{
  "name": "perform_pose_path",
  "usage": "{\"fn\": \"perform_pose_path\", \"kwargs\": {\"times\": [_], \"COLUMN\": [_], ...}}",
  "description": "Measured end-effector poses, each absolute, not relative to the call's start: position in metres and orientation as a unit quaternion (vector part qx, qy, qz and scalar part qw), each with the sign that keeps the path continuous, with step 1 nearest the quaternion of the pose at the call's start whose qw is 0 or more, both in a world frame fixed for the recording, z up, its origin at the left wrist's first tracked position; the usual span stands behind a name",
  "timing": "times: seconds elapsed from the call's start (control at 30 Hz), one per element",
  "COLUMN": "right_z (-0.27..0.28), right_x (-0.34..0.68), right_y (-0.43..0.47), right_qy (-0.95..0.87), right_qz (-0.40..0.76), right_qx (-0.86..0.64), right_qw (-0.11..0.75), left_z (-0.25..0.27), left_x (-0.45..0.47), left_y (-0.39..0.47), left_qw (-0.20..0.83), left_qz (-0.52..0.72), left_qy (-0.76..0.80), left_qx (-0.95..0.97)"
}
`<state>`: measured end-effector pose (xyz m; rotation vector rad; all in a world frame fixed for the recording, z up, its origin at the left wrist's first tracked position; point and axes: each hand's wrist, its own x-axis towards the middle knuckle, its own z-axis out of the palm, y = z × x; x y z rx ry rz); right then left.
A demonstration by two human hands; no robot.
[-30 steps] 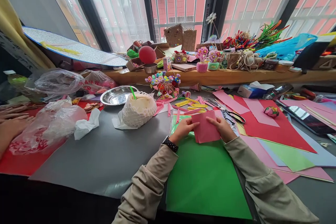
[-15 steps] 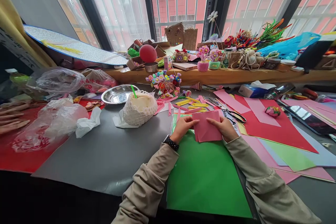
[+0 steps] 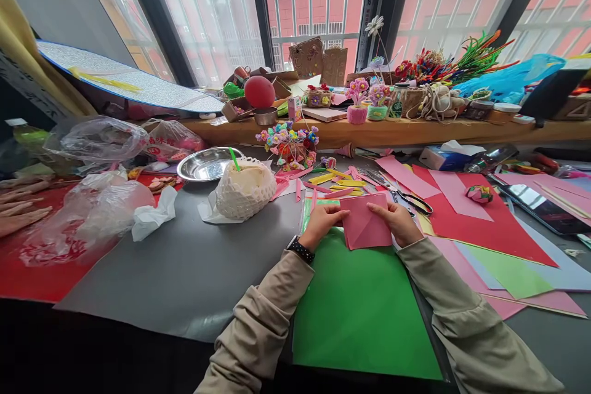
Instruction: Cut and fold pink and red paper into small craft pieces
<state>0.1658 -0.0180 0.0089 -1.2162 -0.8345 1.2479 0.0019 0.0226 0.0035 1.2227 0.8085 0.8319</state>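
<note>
Between my two hands is a piece of pink paper (image 3: 368, 228), roughly square with crease lines across it, held up above a green sheet (image 3: 364, 314). My left hand (image 3: 322, 223) pinches its left edge between thumb and fingers. On the opposite side, my right hand (image 3: 398, 221) grips the upper right edge, its thumb lying on the front face. Fingers behind the paper are partly hidden. Just beyond the hands lie scissors (image 3: 415, 202) with black handles, and yellow paper strips (image 3: 348, 184) among pink ones.
A coconut in white foam netting (image 3: 244, 191) with a green straw stands left of my hands, before a metal plate (image 3: 203, 166). To the right are a red sheet (image 3: 503, 237), a folded paper flower (image 3: 479, 194) and a phone (image 3: 545, 206). Another person's hands (image 3: 21, 209) rest at far left.
My right hand has shifted slightly up along the paper's right side, its thumb now nearer the top edge. The paper is turned a little; my left hand stays nearly still.
</note>
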Motion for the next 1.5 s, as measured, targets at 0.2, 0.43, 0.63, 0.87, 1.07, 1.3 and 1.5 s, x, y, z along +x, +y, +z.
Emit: {"fn": "perform_pose_path", "kwargs": {"times": [0.2,0.43,0.63,0.87,1.07,1.3,1.5], "right_z": [0.007,0.007,0.004,0.009,0.008,0.003,0.006], "right_x": [0.165,0.165,0.166,0.173,0.178,0.179,0.181], "right_y": [-0.017,-0.018,-0.016,-0.015,-0.013,-0.012,-0.012], "right_qy": [-0.339,-0.345,-0.354,-0.377,-0.382,-0.391,-0.367], "right_qz": [0.525,0.510,0.502,0.511,0.511,0.509,0.531], "right_qx": [-0.522,-0.536,-0.539,-0.513,-0.522,-0.521,-0.514], "right_qw": [0.580,0.577,0.576,0.578,0.566,0.563,0.564], "left_z": [0.007,0.006,0.002,0.006,0.011,0.011,0.010], "left_x": [0.003,0.003,0.003,0.002,0.001,-0.001,-0.004], "left_y": [0.020,0.020,0.023,0.023,0.021,0.022,0.026], "left_qw": [0.681,0.673,0.660,0.649,0.647,0.636,0.637], "left_qz": [0.370,0.371,0.389,0.411,0.420,0.424,0.423], "left_qy": [0.361,0.364,0.367,0.386,0.394,0.398,0.404], "left_qx": [0.519,0.526,0.528,0.510,0.499,0.507,0.502]}}
